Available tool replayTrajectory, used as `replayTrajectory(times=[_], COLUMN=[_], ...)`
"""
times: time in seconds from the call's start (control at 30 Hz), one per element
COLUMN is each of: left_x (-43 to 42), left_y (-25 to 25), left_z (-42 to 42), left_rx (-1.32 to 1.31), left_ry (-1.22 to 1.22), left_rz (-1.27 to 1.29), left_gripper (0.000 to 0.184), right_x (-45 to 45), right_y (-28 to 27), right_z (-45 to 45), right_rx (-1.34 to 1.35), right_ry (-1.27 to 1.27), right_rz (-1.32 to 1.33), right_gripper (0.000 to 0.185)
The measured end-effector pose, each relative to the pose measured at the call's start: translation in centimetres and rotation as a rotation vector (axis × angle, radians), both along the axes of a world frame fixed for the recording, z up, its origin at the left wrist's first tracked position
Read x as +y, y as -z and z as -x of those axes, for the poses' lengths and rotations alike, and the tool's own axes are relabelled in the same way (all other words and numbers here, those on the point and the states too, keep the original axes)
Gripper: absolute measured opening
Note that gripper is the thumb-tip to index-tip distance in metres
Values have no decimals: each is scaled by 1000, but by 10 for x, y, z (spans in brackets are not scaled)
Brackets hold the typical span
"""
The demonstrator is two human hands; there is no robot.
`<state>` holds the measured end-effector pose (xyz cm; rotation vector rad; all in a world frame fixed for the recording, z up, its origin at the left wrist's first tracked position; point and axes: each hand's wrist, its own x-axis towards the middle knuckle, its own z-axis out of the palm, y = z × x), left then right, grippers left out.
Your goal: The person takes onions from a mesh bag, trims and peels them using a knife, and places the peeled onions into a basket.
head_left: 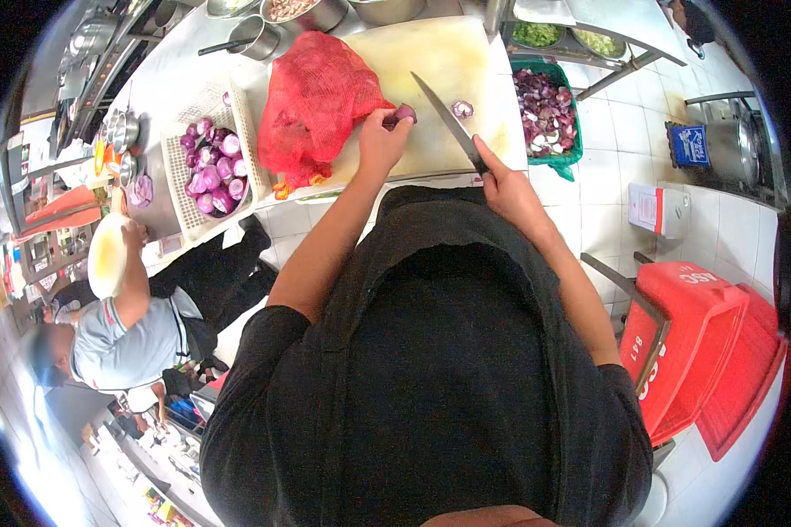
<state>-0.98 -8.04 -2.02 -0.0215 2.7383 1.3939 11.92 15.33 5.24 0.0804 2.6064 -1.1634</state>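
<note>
My left hand (pixel 387 136) is closed around a red onion (pixel 403 113) over the cutting board (pixel 453 48). In my right hand (pixel 508 186) is the handle of a large kitchen knife (pixel 448 119), its blade pointing up and left across the board. A small cut piece of onion (pixel 462 109) lies on the board to the right of the blade. Beside my left hand rests a red mesh sack (pixel 316 101), bulging with its contents. Left of the sack, a cream plastic basket (pixel 174 167) holds several peeled red onions (pixel 211 171).
A green-lined bin (pixel 575 132) of onion skins stands right of the board. Metal pots (pixel 253 37) sit along the back. A red bin (pixel 685 325) is at lower right. At left, a person in a grey shirt (pixel 132 342) holds a pale oval object (pixel 107 255).
</note>
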Motion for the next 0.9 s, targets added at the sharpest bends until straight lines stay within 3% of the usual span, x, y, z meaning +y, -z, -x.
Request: replayTrajectory(times=[0.03,0.13,0.33,0.9], left_x=[1,14,38,53], left_y=[3,-9,-5,-11], left_z=[1,-2,-5,-7], left_rx=[-43,-244,-261,-329], left_ry=[-26,-132,-139,-221], left_rz=[-5,-339,-550,-664], left_gripper=[39,42,49,26], right_x=[0,2,2,-13], right_y=[-1,-10,-15,-37], right_z=[-1,-3,-10,-1], right_rx=[5,-3,58,-4], right_ry=[-18,-22,-43,-61], right_rz=[14,-6,-80,-133], right_gripper=[66,66,70,68])
